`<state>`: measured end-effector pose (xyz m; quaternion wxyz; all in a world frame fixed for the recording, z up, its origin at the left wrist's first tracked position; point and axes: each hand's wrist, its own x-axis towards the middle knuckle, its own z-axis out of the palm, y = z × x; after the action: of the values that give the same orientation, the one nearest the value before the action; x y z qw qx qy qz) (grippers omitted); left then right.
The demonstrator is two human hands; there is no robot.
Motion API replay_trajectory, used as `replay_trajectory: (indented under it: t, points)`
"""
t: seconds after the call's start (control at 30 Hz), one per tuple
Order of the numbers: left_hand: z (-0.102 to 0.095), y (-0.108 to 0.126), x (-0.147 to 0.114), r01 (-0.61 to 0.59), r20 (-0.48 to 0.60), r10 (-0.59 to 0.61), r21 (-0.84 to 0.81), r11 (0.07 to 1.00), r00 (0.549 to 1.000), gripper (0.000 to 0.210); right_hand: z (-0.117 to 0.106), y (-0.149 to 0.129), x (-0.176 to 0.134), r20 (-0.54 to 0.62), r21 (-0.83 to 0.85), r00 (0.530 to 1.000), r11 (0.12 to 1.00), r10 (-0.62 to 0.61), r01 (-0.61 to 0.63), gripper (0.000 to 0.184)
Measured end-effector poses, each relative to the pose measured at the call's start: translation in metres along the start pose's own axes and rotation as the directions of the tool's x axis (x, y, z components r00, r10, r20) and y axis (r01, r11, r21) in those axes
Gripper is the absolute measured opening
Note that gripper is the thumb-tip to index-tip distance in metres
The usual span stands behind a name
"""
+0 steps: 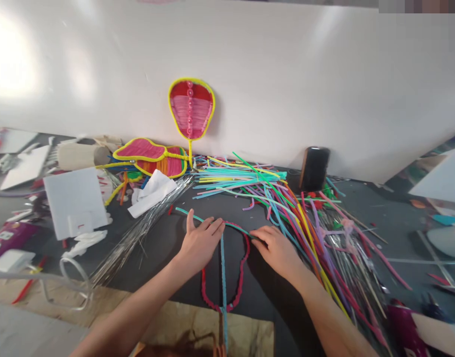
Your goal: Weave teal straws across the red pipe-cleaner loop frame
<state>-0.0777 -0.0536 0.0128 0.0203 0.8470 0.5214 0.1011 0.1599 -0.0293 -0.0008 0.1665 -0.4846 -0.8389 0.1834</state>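
Note:
A loop bent from red pipe cleaner lies on the dark table, with a light-blue pipe-cleaner stem running down its middle and out below. Across the loop's top rests a turquoise pipe cleaner. My left hand lies over it with fingers stretched and thumb raised, fingertips pressing on the loop's top edge. At the upper right of the loop, my right hand pinches the turquoise pipe cleaner near its right end.
A finished pink paddle shape with yellow edging leans on the white panel. Turquoise pipe cleaners lie behind my hands, a phone stands right of them. Metal wires and white paper are left; glue guns lie right.

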Motion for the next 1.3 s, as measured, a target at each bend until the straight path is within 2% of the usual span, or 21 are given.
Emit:
replay_trajectory:
  t: [0.1,0.23,0.4,0.5,0.6,0.73,0.8,0.9,1.03,1.17,1.3]
  points:
    - [-0.006,-0.004,0.006,0.004,0.051,-0.002,-0.034,0.999,0.999,0.05,-0.007,-0.011,0.018,0.025,-0.021,1.0,1.0,0.005,-0.005,0.028]
    - [-0.019,-0.01,0.024,0.08,0.172,-0.071,-0.045,0.996,0.983,0.046,-0.006,-0.032,0.048,0.137,-0.104,0.991,0.995,0.007,0.007,0.03]
    - [-0.028,-0.019,0.05,0.167,0.394,-0.132,-0.055,0.984,0.91,0.028,0.006,-0.046,0.064,0.27,-0.122,0.961,0.992,0.065,-0.032,0.023]
    - [-0.034,-0.023,0.06,0.148,0.457,-0.092,-0.088,0.985,0.885,0.027,0.004,-0.044,0.062,0.239,-0.063,0.97,0.998,0.046,-0.032,0.021]
    - [-0.045,-0.025,0.067,0.109,0.501,-0.003,-0.182,0.977,0.865,0.024,-0.008,-0.041,0.058,0.159,0.085,0.987,0.996,0.013,-0.027,0.023]
    - [-0.066,-0.021,0.071,0.076,0.436,0.089,-0.347,0.935,0.896,0.02,-0.035,-0.04,0.052,0.09,0.282,0.996,0.959,-0.013,-0.013,0.022]
    - [-0.077,-0.018,0.071,0.063,0.396,0.109,-0.398,0.915,0.912,0.019,-0.048,-0.041,0.049,0.115,0.379,0.993,0.925,-0.009,-0.035,0.019]
    - [-0.089,-0.015,0.068,0.067,0.367,0.109,-0.435,0.898,0.924,0.02,-0.062,-0.041,0.044,0.197,0.467,0.98,0.88,-0.004,-0.09,0.026]
    - [-0.098,-0.014,0.063,0.086,0.334,0.083,-0.459,0.884,0.939,0.018,-0.067,-0.042,0.041,0.283,0.535,0.959,0.828,0.008,-0.165,0.032]
    - [-0.1,-0.014,0.06,0.127,0.326,0.045,-0.488,0.863,0.944,0.017,-0.065,-0.042,0.043,0.329,0.659,0.944,0.722,-0.028,-0.208,0.027]
    - [-0.1,-0.014,0.06,0.125,0.322,0.045,-0.486,0.865,0.946,0.016,-0.064,-0.043,0.044,0.345,0.69,0.939,0.683,-0.019,-0.24,0.022]
